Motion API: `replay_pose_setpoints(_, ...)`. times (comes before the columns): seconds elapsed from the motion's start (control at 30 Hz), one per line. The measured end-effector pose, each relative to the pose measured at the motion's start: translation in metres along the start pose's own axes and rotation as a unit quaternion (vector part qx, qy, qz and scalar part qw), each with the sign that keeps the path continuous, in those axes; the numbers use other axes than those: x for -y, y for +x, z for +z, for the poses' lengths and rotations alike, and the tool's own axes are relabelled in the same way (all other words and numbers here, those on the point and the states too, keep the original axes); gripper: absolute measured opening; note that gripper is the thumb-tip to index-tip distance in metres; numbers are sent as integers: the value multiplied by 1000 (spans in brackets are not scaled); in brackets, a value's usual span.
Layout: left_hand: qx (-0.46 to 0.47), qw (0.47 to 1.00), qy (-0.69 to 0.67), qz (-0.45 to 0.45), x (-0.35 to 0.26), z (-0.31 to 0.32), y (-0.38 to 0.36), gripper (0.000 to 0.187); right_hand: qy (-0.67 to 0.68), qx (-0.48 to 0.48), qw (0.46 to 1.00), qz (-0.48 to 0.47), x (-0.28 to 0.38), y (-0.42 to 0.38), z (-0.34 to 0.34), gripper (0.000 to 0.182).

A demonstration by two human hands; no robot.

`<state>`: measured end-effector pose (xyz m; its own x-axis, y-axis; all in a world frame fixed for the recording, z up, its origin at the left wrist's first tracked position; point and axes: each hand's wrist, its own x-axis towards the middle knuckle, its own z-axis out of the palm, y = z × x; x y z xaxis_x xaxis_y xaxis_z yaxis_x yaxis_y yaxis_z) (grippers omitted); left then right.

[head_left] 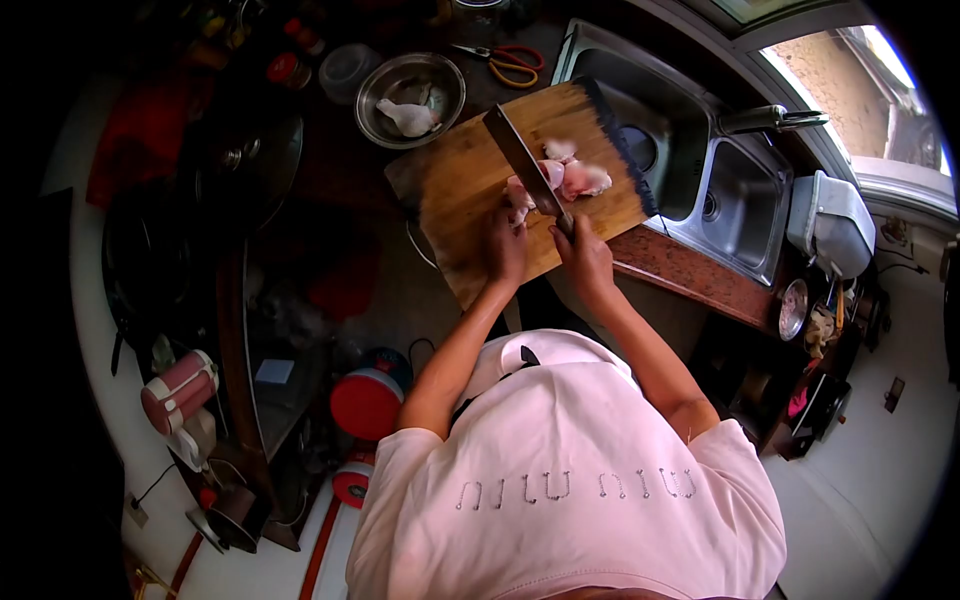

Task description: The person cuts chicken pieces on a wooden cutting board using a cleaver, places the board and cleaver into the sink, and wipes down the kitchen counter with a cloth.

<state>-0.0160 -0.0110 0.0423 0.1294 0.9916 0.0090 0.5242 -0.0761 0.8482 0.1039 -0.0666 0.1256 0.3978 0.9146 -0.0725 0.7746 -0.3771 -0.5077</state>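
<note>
On the wooden cutting board (450,205) lie pieces of raw chicken (586,181). My right hand (586,258) is closed around the handle of a cleaver (522,158), whose blade slants up and left across the meat. My left hand (508,250) is at the near side of the board, its fingers closed on a piece of raw chicken (519,200) just left of the blade. Whether the edge has cut into the meat cannot be seen. Behind the board stands a metal bowl (368,120) with a chicken leg (408,117) in it.
Scissors (515,66) with red and yellow handles lie beyond the board. A double steel sink (690,215) with a faucet (770,119) adjoins the board on the right. A clear plastic container (347,72) sits left of the bowl. A white-grey bin (838,222) stands beside the sink.
</note>
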Motion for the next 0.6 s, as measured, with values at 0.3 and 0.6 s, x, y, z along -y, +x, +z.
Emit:
replay_pose_setpoints(0.3, -2, 999, 13, 38, 15, 6, -5, 22, -41, -29, 997, -58, 19, 3, -13, 31)
replay_pose_setpoints(0.6, 25, 997, 23, 64, 10, -3, -5, 24, -40, -9, 997, -73, 25, 12, -16, 29)
